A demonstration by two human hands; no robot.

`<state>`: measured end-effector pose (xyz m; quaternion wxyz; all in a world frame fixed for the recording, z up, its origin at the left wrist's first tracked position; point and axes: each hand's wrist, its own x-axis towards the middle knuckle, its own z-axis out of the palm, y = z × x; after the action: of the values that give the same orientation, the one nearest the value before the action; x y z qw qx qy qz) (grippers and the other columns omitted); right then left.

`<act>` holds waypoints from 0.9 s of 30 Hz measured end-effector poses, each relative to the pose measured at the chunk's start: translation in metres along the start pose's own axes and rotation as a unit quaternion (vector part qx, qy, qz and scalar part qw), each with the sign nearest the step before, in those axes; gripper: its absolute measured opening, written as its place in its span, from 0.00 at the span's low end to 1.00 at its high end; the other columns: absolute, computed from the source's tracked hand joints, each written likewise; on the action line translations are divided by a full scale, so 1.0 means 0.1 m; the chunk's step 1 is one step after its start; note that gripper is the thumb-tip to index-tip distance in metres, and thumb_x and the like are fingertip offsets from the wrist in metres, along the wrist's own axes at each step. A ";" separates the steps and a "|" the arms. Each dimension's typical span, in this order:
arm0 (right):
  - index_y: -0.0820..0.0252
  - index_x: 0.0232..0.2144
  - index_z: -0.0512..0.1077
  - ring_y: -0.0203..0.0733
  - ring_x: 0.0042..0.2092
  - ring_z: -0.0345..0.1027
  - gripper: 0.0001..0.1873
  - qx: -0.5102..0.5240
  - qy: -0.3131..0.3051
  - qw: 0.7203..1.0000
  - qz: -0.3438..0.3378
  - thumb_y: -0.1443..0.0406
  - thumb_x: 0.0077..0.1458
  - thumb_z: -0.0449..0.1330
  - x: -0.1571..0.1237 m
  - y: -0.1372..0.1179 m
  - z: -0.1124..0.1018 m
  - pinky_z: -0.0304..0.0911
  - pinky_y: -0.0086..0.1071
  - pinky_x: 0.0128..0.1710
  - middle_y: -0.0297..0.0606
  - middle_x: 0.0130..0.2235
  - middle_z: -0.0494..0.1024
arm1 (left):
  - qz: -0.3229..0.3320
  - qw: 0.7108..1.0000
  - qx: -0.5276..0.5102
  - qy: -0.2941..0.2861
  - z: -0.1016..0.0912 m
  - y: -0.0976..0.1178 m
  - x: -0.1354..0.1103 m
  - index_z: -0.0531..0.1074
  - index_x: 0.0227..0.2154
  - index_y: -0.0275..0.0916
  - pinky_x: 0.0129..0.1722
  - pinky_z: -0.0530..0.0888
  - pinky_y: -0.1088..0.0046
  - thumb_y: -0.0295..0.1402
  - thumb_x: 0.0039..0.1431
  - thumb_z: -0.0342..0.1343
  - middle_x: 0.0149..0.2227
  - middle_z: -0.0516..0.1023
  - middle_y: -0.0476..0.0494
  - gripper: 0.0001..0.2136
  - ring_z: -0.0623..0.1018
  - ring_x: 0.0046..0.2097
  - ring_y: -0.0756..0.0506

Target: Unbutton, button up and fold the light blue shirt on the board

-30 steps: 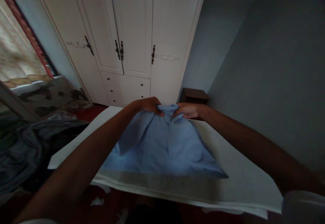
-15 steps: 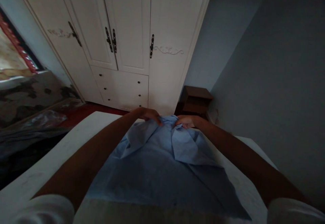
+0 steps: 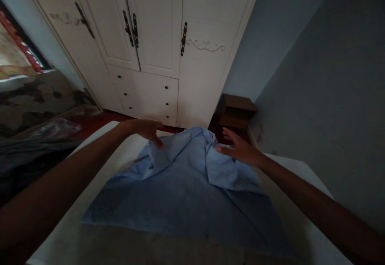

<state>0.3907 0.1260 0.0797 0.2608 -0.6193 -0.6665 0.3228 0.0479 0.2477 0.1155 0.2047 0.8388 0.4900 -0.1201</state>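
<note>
A light blue cloth garment, which looks like a shirt (image 3: 180,195), lies spread over a white table (image 3: 105,136). Its far part is bunched, with folded flaps to the left and right of the middle. My left hand (image 3: 148,130) is at the far left flap, thumb and fingers apart. On the other side, my right hand (image 3: 239,148) hovers by the right flap with its fingers spread. Neither hand grips the fabric; whether the left thumb touches it I cannot tell.
A white wardrobe (image 3: 153,28) with drawers stands beyond the table. At its right is a small brown wooden cabinet (image 3: 237,110) against the grey wall. Dark cloth (image 3: 27,164) lies at the left, near clear plastic wrapping (image 3: 60,128). A window is at the upper left.
Both hands have let go of the shirt's far edge and moved apart, left hand to the left, right hand to the right. The view has tilted slightly downward.
</note>
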 end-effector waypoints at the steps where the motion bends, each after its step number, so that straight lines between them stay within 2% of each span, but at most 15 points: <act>1: 0.53 0.67 0.46 0.59 0.66 0.49 0.53 -0.038 0.015 0.999 -0.017 0.47 0.47 0.65 -0.18 0.01 0.03 0.55 0.56 0.61 0.49 0.68 0.50 | -0.011 1.000 -0.002 0.006 0.01 -0.02 -0.06 0.61 0.61 0.33 0.50 0.69 0.64 0.57 0.37 0.61 0.56 0.72 0.28 0.49 0.73 0.54 0.33; 4: 0.53 0.69 0.41 0.64 0.67 0.44 0.64 -0.139 -0.008 0.988 -0.073 0.43 0.39 0.68 -0.67 0.07 0.19 0.48 0.58 0.64 0.48 0.69 0.47 | -0.053 0.998 -0.039 0.021 0.19 -0.01 -0.24 0.58 0.62 0.30 0.51 0.69 0.63 0.62 0.39 0.57 0.57 0.70 0.26 0.51 0.72 0.55 0.32; 6: 0.55 0.69 0.43 0.64 0.67 0.45 0.62 -0.180 -0.022 0.978 -0.099 0.44 0.39 0.68 -0.88 0.13 0.30 0.50 0.56 0.64 0.48 0.69 0.48 | -0.077 0.995 -0.045 0.045 0.38 0.06 -0.37 0.53 0.64 0.28 0.52 0.68 0.62 0.63 0.35 0.59 0.60 0.66 0.22 0.57 0.70 0.58 0.30; 7: 0.56 0.68 0.46 0.63 0.67 0.46 0.57 -0.195 -0.019 0.975 -0.107 0.46 0.43 0.67 -0.95 0.15 0.35 0.52 0.55 0.64 0.48 0.68 0.50 | -0.094 0.992 -0.046 0.066 0.47 0.10 -0.45 0.50 0.65 0.27 0.52 0.68 0.61 0.63 0.33 0.60 0.61 0.62 0.20 0.60 0.68 0.59 0.29; 9: 0.56 0.64 0.58 0.58 0.65 0.54 0.39 -0.213 0.008 0.970 -0.115 0.51 0.54 0.61 -1.02 0.19 0.40 0.55 0.52 0.62 0.47 0.66 0.58 | -0.138 0.983 -0.049 0.113 0.62 0.17 -0.62 0.43 0.66 0.26 0.52 0.69 0.58 0.63 0.32 0.60 0.63 0.57 0.18 0.63 0.66 0.61 0.27; 11: 0.55 0.55 0.69 0.53 0.60 0.63 0.23 -0.206 0.040 0.970 -0.121 0.56 0.60 0.54 -1.03 0.19 0.40 0.59 0.49 0.60 0.44 0.59 0.69 | -0.166 0.974 -0.059 0.140 0.73 0.24 -0.78 0.42 0.66 0.27 0.50 0.69 0.56 0.64 0.34 0.58 0.62 0.59 0.17 0.63 0.67 0.60 0.27; 14: 0.56 0.43 0.75 0.48 0.47 0.73 0.17 -0.147 0.093 0.979 -0.108 0.57 0.63 0.49 -1.02 0.13 0.32 0.65 0.43 0.52 0.41 0.45 0.79 | -0.173 0.965 -0.093 0.176 0.85 0.32 -0.92 0.49 0.65 0.29 0.46 0.71 0.58 0.60 0.38 0.59 0.54 0.72 0.23 0.55 0.73 0.53 0.29; 17: 0.58 0.36 0.74 0.42 0.35 0.71 0.18 -0.060 0.195 0.977 -0.062 0.53 0.62 0.50 -1.02 0.07 0.21 0.67 0.35 0.38 0.37 0.33 0.78 | -0.159 0.941 -0.178 0.239 0.89 0.35 -0.93 0.58 0.61 0.34 0.38 0.73 0.65 0.46 0.47 0.60 0.41 0.79 0.35 0.39 0.79 0.41 0.37; 19: 0.58 0.32 0.72 0.39 0.30 0.67 0.17 0.017 0.275 0.960 -0.041 0.51 0.59 0.53 -0.98 0.11 0.12 0.63 0.30 0.31 0.34 0.28 0.74 | -0.137 0.909 -0.264 0.291 0.88 0.33 -0.90 0.65 0.56 0.35 0.33 0.73 0.69 0.37 0.49 0.57 0.36 0.79 0.41 0.30 0.79 0.34 0.43; 22: 0.57 0.29 0.69 0.34 0.26 0.62 0.14 0.175 0.367 0.914 -0.006 0.53 0.54 0.58 -0.84 0.30 -0.05 0.58 0.26 0.25 0.30 0.25 0.70 | -0.101 0.820 -0.404 0.392 0.82 0.22 -0.82 0.69 0.52 0.36 0.30 0.73 0.73 0.31 0.46 0.57 0.36 0.77 0.44 0.26 0.77 0.33 0.47; 23: 0.57 0.29 0.68 0.34 0.25 0.62 0.12 0.235 0.377 0.896 0.021 0.54 0.52 0.59 -0.78 0.38 -0.10 0.58 0.25 0.24 0.30 0.24 0.69 | -0.098 0.785 -0.440 0.424 0.79 0.17 -0.79 0.69 0.51 0.37 0.30 0.73 0.74 0.30 0.44 0.57 0.37 0.77 0.44 0.26 0.77 0.33 0.47; 25: 0.56 0.29 0.68 0.35 0.24 0.64 0.09 0.333 0.352 0.869 0.100 0.58 0.49 0.61 -0.65 0.55 -0.18 0.59 0.26 0.23 0.29 0.22 0.70 | -0.115 0.728 -0.489 0.466 0.73 0.05 -0.68 0.69 0.51 0.38 0.30 0.73 0.75 0.28 0.42 0.58 0.37 0.77 0.44 0.27 0.77 0.34 0.47; 27: 0.56 0.28 0.68 0.38 0.25 0.67 0.07 0.375 0.292 0.862 0.174 0.61 0.47 0.61 -0.53 0.70 -0.22 0.62 0.28 0.23 0.31 0.21 0.71 | -0.160 0.703 -0.527 0.449 0.68 -0.07 -0.55 0.70 0.49 0.38 0.28 0.73 0.76 0.27 0.41 0.59 0.36 0.77 0.45 0.27 0.77 0.34 0.47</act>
<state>0.4583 0.0770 0.0437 0.5958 -0.6467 -0.2693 0.3928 0.0147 0.1774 0.0754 0.3468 0.4577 0.6338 0.5182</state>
